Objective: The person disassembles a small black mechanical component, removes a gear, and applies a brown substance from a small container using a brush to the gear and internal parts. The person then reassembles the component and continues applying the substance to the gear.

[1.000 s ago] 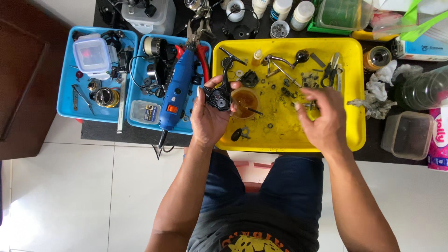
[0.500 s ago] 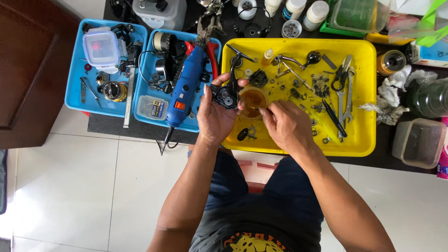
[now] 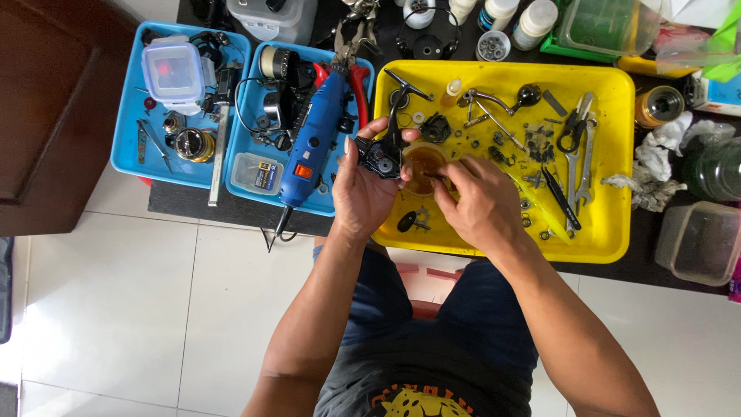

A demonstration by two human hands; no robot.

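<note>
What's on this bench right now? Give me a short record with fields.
left hand: holds black reel body
right hand: fingertips at small amber dish
yellow tray: loose parts, wrenches, crank handle
blue trays: blue rotary tool, red pliers, small boxes
right of tray: rags, clear tubs

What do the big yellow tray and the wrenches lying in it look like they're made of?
The yellow tray looks like moulded plastic: uniform colour, rounded rim, soft sheen. The wrenches look like bare steel, silvery grey with bright glints, though plating can't be told from here.
</note>
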